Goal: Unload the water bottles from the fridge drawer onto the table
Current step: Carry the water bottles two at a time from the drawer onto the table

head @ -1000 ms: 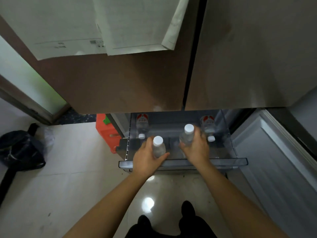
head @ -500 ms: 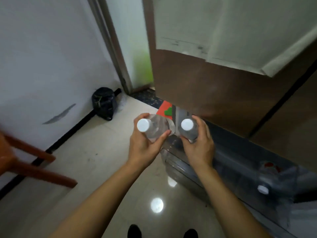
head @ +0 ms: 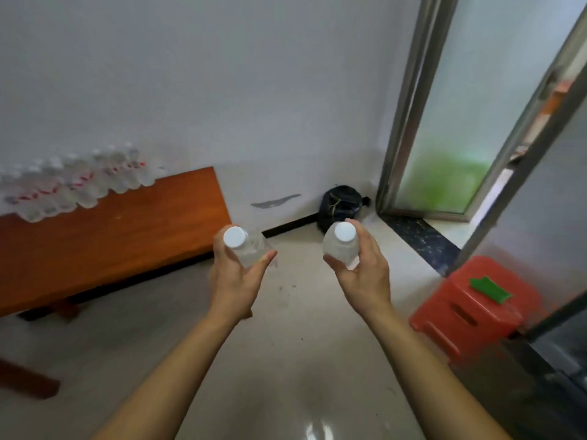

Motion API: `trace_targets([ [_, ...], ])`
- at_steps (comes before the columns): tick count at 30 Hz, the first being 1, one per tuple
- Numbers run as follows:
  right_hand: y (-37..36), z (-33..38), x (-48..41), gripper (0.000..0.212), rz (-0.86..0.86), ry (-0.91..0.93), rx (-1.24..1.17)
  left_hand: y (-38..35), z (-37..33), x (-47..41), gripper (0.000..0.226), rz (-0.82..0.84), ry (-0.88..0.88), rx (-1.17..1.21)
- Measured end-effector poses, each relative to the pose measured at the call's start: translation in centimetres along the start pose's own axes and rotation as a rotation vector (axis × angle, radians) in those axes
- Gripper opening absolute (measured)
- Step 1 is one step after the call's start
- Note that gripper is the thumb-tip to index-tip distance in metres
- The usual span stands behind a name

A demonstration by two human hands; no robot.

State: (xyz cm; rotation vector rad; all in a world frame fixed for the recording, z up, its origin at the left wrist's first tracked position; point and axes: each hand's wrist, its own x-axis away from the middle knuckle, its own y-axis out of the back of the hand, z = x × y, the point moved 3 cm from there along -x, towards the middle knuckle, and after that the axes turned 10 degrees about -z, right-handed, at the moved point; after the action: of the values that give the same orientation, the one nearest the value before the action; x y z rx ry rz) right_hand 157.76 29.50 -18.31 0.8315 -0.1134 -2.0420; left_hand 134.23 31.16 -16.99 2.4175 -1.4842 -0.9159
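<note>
Water bottle (head: 253, 251) sits gripped in your left hand (head: 233, 282), a second bottle (head: 337, 248) gripped in your right hand (head: 367, 277), the wooden table (head: 111, 246) off to your left.

Bottles (head: 73, 179) on table (head: 120, 242), stool (head: 473, 303) right

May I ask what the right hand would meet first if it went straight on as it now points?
Probably the black bag by the white wall; the right hand, gripping a white-capped clear bottle, points there, though depth is unclear.
</note>
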Motion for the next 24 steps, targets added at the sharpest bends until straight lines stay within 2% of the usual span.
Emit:
trace_targets([
  [5,-14.5,6.8,0.4,0.076,0.172,0.039,-0.036,9.3,9.5,-7.5,0.079,-0.107,0.135,-0.091],
  [10,-25.3,11.4,-0.5,0.073,0.314,0.079,-0.087,14.7,16.4,-13.7,0.081,-0.190,0.222,-0.066],
  [16,-37.2,12.8,-4.1,0.075,0.404,0.103,-0.166,16.4,23.1,-20.9,0.087,-0.228,0.271,-0.057],
  [20,-46.7,12.7,-8.0,0.074,0.460,0.106,-0.209,15.6,27.9,-28.1,0.075,-0.185,0.297,-0.040],
  [22,-51.5,12.9,-10.4,0.073,0.510,0.110,-0.222,15.1,30.0,-32.2,0.077,-0.188,0.328,-0.032],
  [24,-55.8,13.4,-12.9,0.067,0.545,0.112,-0.247,14.9,31.6,-36.0,0.073,-0.188,0.355,-0.042],
])
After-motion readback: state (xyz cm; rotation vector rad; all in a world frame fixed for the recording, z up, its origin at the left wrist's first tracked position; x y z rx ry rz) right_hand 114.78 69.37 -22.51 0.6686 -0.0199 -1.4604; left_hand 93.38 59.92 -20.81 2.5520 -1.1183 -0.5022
